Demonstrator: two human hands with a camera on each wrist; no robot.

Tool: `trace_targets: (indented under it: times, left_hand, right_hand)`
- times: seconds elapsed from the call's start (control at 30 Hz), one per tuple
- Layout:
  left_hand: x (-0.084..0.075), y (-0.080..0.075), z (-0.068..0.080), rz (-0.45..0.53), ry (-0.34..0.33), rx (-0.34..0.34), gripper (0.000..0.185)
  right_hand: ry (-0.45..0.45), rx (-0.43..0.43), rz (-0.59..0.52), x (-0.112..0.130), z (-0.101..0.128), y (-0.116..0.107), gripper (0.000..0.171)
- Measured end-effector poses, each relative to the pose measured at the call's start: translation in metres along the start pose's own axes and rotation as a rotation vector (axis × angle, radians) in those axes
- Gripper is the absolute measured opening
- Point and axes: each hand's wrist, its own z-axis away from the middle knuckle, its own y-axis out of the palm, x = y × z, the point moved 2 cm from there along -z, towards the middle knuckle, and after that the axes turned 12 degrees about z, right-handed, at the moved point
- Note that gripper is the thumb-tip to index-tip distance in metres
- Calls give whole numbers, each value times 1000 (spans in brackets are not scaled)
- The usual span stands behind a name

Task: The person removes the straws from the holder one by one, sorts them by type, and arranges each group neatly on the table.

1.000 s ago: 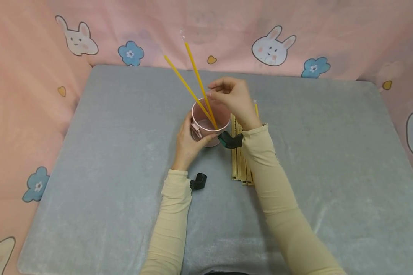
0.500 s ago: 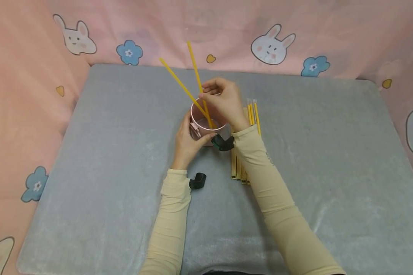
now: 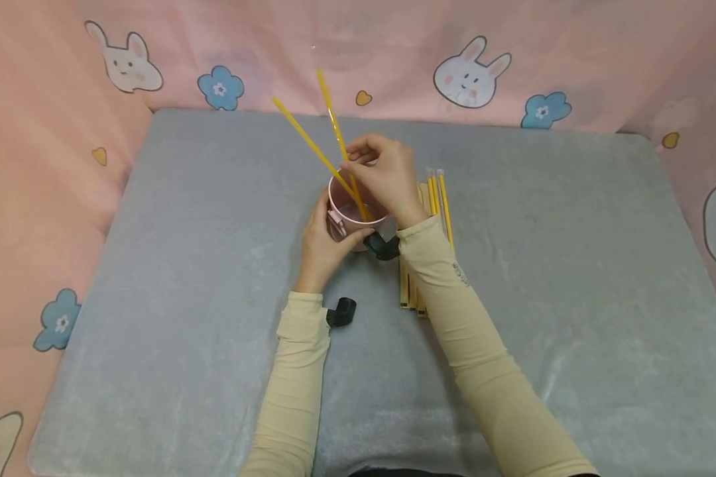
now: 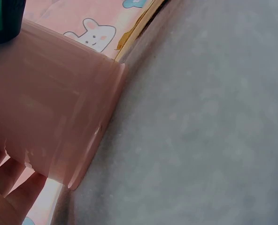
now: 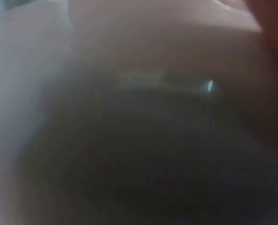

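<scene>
A pink cup (image 3: 346, 211) stands on the grey cloth near the table's middle. My left hand (image 3: 323, 246) grips its near side, and the left wrist view shows the cup wall (image 4: 50, 117) against my fingers. Two long yellow straws (image 3: 313, 147) lean out of the cup toward the far left. My right hand (image 3: 382, 173) is over the cup's rim and pinches the right-hand straw. The right wrist view is a dark blur.
More yellow straws (image 3: 440, 199) lie on a flat bundle of wooden sticks (image 3: 412, 291) just right of the cup, partly under my right forearm. The grey cloth (image 3: 573, 265) covers the table; pink printed fabric (image 3: 513, 59) rises at the back and sides.
My right hand has lowered and shifted slightly left over the cup, and the straw it pinches stands a little more to the left. The left hand keeps its hold on the cup.
</scene>
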Motion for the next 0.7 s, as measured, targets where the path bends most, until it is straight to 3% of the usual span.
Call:
trace_targets:
  times: [0.4, 0.7]
  left_hand:
    - [0, 0, -1, 14, -3, 1, 90]
    - [1, 0, -1, -11, -7, -5, 91]
  right_hand:
    - [-31, 19, 109, 6, 0, 1, 22]
    - [1, 9, 27, 1, 1, 2, 17]
